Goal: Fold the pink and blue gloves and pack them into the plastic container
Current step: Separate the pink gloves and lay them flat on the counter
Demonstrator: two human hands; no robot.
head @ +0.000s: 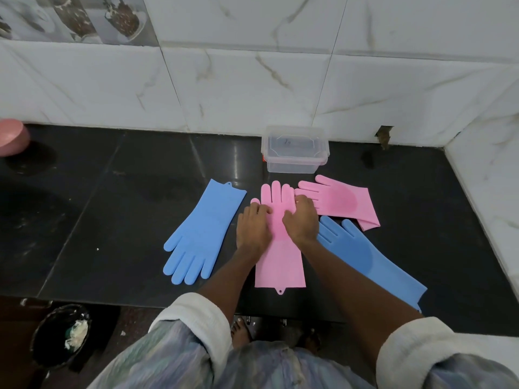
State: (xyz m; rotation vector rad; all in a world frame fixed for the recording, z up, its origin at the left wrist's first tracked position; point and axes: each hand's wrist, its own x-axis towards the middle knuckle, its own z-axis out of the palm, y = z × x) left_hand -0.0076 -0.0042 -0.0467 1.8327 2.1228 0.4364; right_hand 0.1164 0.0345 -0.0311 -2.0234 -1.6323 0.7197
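Observation:
Four rubber gloves lie flat on the dark counter (112,220). A pink glove (278,265) lies in the middle, fingers pointing away from me. My left hand (252,226) and my right hand (302,220) press on its palm, fingers curled. A second pink glove (339,202) lies to the right, its cuff corner folded under. One blue glove (202,234) lies to the left, fingers toward me. Another blue glove (370,259) lies at the right, partly under my right forearm. The clear plastic container (295,161) stands with no lid on against the wall, behind the gloves.
A pink bowl (11,136) sits at the counter's far left edge. White marble tiled walls close the back and the right side. Below the counter's front edge, a black bin (60,335) stands on the floor at the left.

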